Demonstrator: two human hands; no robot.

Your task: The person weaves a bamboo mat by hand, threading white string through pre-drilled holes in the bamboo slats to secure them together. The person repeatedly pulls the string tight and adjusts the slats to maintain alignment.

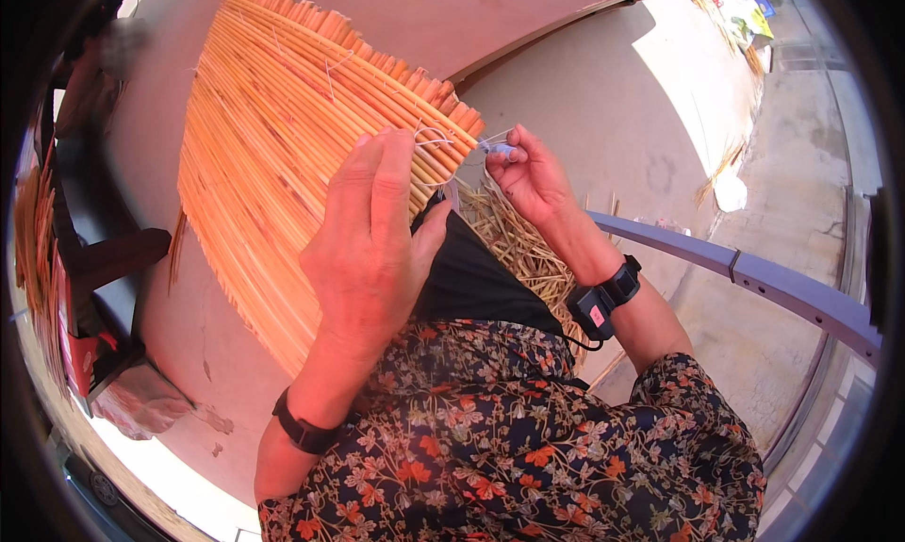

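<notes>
A fan-shaped mat of tan reed stalks (273, 137) lies across my lap, its stalks bound side by side with thin white string. My left hand (363, 226) rests on top near its right edge, fingers stretched along the stalks and thumb apart by the edge. White string (434, 139) loops over the stalks just beyond those fingertips. Off the mat's right corner, my right hand (530, 176) is closed in a pinch on the string, which runs between it and the corner. Something pale bluish-white shows at its fingers, too small to make out.
Loose straw (528, 245) lies heaped beyond my dark trousers (471, 273). A grey-blue metal bar (745, 264) extends to the right. At left stands a black chair-like frame (118, 259). A reddish board (509, 19) stretches across the top.
</notes>
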